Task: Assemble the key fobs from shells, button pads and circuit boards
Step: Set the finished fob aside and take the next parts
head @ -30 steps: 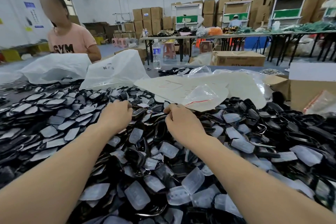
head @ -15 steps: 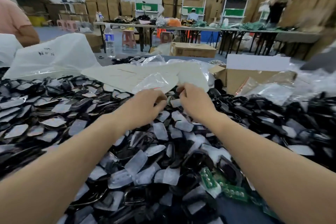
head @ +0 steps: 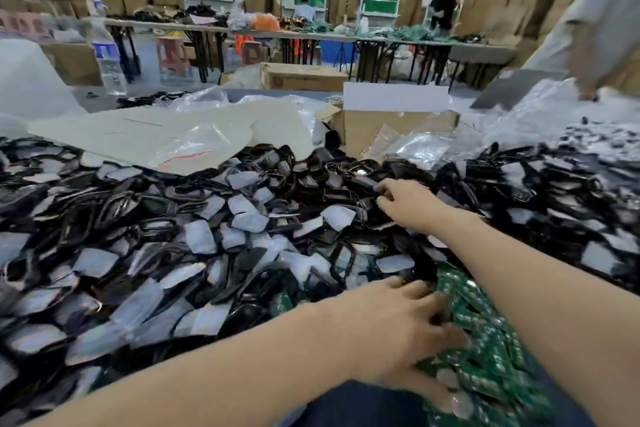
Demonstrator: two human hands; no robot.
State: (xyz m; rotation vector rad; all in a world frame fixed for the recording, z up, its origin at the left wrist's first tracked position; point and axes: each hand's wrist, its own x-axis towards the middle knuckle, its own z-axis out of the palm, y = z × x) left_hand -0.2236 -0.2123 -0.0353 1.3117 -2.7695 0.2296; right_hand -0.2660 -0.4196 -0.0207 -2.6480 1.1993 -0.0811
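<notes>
Presently listed: left hand (head: pixel 398 329), fingers splayed and extended, not curled round anything, tips resting on a heap of green circuit boards (head: pixel 485 340) that runs under and beyond those fingertips toward the near edge; motion blur softens the detail. Right hand (head: pixel 407 206), fingers curled, tips against a dark shell (head: pixel 363 183) at the top of the pile; whether that piece is pinched or only touched cannot be told. Heap of black shells (head: pixel 239 218), many faced with pale film, spreading from between both sets of fingers outward to either side. Beyond the right fingertips: open cardboard box (head: pixel 391 128), with clear plastic bags (head: pixel 422 149) just beside it. Further beyond, off to the left of those fingertips: a pale sheet (head: pixel 138 128) lying on the shells.
</notes>
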